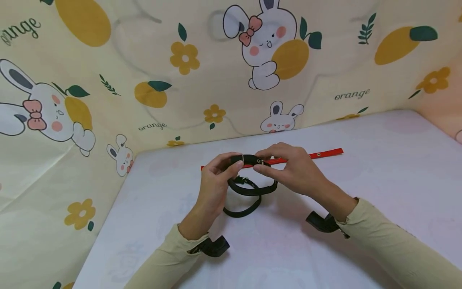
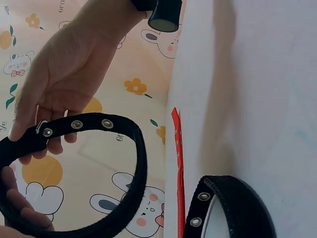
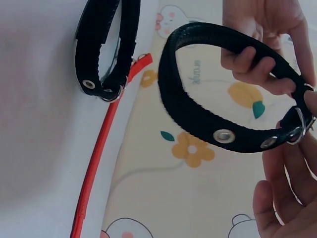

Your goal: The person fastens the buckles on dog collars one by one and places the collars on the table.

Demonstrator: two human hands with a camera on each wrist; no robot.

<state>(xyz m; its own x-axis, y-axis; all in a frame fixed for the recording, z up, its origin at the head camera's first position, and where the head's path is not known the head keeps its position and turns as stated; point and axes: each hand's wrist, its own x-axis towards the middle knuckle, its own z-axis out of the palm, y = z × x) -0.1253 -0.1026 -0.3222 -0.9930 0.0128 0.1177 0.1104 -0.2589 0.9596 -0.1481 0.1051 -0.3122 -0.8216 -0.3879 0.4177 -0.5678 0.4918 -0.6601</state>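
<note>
Black collar: held above table, pinched by left hand and right hand near metal ring, presumably for steadying strap. Second collar, red strap: laid on table, unheld.

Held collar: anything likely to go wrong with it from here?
1. The left hand and right hand both grip the held collar near its metal loop; the rest hangs free, so a slip there could drop it.
2. In the head view it overlaps the second collar below, so lowering it straight down might tangle the two.
3. The hands partly hide the red strap in that view, so it could get nudged unnoticed.
</note>
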